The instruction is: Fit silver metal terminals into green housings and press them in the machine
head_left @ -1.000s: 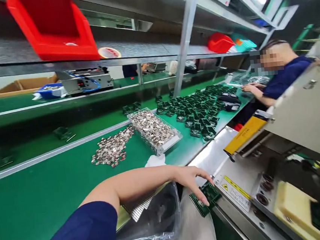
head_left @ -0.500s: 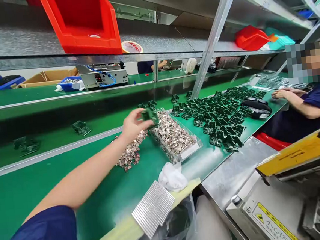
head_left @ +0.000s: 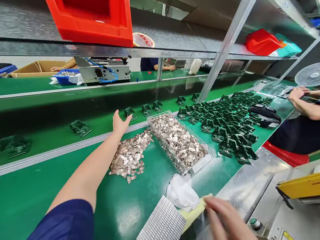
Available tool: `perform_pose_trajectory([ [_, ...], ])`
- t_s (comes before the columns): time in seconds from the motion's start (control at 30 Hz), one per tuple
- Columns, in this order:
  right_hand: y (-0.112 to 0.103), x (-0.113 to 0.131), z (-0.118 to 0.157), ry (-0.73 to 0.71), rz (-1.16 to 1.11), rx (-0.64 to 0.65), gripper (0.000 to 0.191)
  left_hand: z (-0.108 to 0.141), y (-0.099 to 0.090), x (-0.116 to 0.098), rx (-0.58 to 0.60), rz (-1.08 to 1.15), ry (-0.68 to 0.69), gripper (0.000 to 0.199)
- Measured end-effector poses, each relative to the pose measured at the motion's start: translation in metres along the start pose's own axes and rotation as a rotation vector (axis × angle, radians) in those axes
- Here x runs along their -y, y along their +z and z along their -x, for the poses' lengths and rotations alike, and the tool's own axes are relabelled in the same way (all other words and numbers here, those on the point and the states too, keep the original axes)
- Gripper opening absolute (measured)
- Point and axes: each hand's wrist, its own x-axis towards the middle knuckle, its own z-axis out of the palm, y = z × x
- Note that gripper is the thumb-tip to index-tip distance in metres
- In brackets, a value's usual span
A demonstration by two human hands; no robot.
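Observation:
My left hand [head_left: 120, 124] is open and empty, palm up, held out over the edge rail of the near green belt [head_left: 39, 192]. Just beyond it lie several green circuit boards [head_left: 129, 112] in a row on the far belt. Below it a loose pile of copper-coloured metal pieces [head_left: 129, 157] spreads beside a clear plastic tray [head_left: 177, 142] full of the same pieces. My right hand [head_left: 226, 223] is at the bottom edge, with its fingers curled on a clear plastic bag [head_left: 199, 229]. Part of that hand is out of frame.
A large spread of green boards [head_left: 228, 124] lies right of the tray. A co-worker's hand [head_left: 296, 93] rests on the belt at the right. A dimpled silver mat [head_left: 161, 227] and white cloth [head_left: 182, 192] lie near me. Shelves with red bins [head_left: 88, 17] overhang the belt.
My left hand has moved left and farther out, and the green board it held is gone from it. My right hand has come into view at the bottom. The view has turned slightly.

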Motion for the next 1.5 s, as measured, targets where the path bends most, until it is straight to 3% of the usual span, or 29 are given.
perform_pose_trajectory([
  [0.03,0.024,-0.001,-0.017,-0.087,0.037,0.112,0.027,0.011,-0.016,0.011,-0.002,-0.012,0.040,0.072],
  [0.1,0.077,-0.003,-0.059,-0.130,0.194,0.380,0.029,0.034,-0.058,0.036,-0.036,-0.045,0.099,0.063],
  [0.17,0.128,-0.006,-0.103,-0.021,0.508,0.652,0.032,0.050,-0.104,0.064,-0.145,-0.101,0.099,0.060],
  [0.27,0.180,-0.015,-0.148,0.078,0.626,0.716,0.042,0.050,-0.156,0.098,-0.305,-0.197,-0.002,0.075],
  [0.37,0.196,-0.019,-0.151,0.077,0.689,0.756,0.046,0.029,-0.173,0.111,-0.248,-0.233,-0.105,0.100],
  [0.47,0.188,-0.015,-0.126,0.036,0.738,0.797,0.041,0.004,-0.166,0.110,-0.123,-0.307,-0.174,0.118],
  [0.53,0.178,-0.009,-0.110,0.013,0.752,0.826,0.031,-0.009,-0.160,0.107,-0.062,-0.318,-0.204,0.119],
  [0.67,0.169,-0.002,-0.106,0.031,0.742,0.858,0.023,-0.019,-0.158,0.100,-0.096,-0.143,-0.243,0.094],
  [0.8,0.172,0.003,-0.117,0.136,0.702,0.817,0.021,-0.002,-0.161,0.088,-0.231,-0.015,-0.227,0.063],
  [0.9,0.173,0.005,-0.118,0.209,0.612,0.781,0.023,0.034,-0.154,0.072,-0.312,0.139,-0.245,0.053],
  [1.0,0.166,0.004,-0.111,0.257,0.478,0.734,0.015,0.092,-0.140,0.050,-0.242,0.317,-0.237,0.048],
  [1.07,0.153,0.003,-0.103,0.271,0.368,0.687,0.013,0.137,-0.131,0.030,-0.114,0.436,-0.235,0.051],
  [1.13,0.133,0.003,-0.089,0.280,0.249,0.638,0.012,0.180,-0.124,0.006,0.111,0.628,-0.283,0.058],
  [1.27,0.083,0.010,-0.047,0.482,-0.362,0.372,0.018,0.246,-0.111,-0.043,0.523,0.926,-0.396,0.058],
  [1.33,0.062,0.017,-0.024,0.535,-0.582,0.162,0.020,0.269,-0.102,-0.060,0.638,0.994,-0.384,0.055],
  [1.4,0.049,0.024,-0.003,0.516,-0.597,0.010,0.017,0.288,-0.092,-0.071,0.721,1.037,-0.326,0.054],
  [1.5,0.045,0.032,0.018,0.488,-0.538,-0.091,0.012,0.310,-0.079,-0.079,0.798,1.020,-0.204,0.049],
])
